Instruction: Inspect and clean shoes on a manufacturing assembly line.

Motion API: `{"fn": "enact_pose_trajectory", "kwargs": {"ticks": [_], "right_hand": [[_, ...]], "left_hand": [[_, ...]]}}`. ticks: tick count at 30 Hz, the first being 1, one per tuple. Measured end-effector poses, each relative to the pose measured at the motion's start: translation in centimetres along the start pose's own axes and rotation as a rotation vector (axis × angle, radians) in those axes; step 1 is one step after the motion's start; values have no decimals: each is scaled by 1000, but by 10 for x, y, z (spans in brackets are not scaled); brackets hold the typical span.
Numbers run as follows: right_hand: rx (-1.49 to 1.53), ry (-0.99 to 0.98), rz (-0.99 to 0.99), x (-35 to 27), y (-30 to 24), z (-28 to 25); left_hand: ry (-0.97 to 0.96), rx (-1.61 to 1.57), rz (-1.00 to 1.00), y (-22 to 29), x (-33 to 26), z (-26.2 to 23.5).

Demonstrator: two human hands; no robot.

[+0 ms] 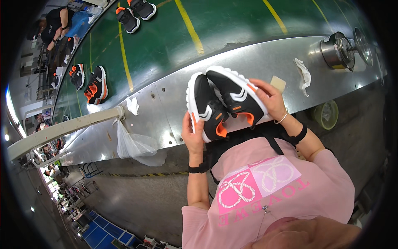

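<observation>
A pair of black sneakers with white soles and orange linings is held up side by side over the metal ledge. My left hand point(193, 135) is closed around the outer side of the left sneaker point(202, 93), near its heel. On the other side, my right hand point(271, 101) grips the right sneaker point(232, 85) along its sole, thumb and fingers wrapped over the edge. The toes point away from me and the sneakers touch or nearly touch. Parts of both soles are hidden by my fingers.
The metal ledge point(166, 97) borders a green conveyor belt point(157, 50) carrying more sneakers point(97, 85). On the ledge are a yellowish block point(277, 84), a white cloth point(303, 76) and a metal pot point(338, 50). A plastic bag point(130, 143) hangs from a pale bar point(62, 130). Another person point(58, 25) stands far left.
</observation>
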State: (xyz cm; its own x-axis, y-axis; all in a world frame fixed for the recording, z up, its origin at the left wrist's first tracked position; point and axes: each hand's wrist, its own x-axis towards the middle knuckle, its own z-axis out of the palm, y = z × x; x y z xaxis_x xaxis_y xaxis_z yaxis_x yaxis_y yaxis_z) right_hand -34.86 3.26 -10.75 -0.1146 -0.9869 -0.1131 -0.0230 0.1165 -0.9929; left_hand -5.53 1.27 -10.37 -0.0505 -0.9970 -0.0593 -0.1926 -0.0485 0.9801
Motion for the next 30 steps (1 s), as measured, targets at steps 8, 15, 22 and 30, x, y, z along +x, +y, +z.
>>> {"fn": "enact_pose_trajectory", "kwargs": {"ticks": [8,15,22,30], "right_hand": [[760,-166,253,13,-16,25],[822,-256,281,8,-23,33],[764,-267,249,11,-26,36],[338,-280,201,10,-22,31]], "left_hand": [[-74,-781,-340,21,17,28],[-156,-1000,-443,31,20,24],[-101,-998,-466,28,23,23],[-4,-840,-438,25,27,23]]}}
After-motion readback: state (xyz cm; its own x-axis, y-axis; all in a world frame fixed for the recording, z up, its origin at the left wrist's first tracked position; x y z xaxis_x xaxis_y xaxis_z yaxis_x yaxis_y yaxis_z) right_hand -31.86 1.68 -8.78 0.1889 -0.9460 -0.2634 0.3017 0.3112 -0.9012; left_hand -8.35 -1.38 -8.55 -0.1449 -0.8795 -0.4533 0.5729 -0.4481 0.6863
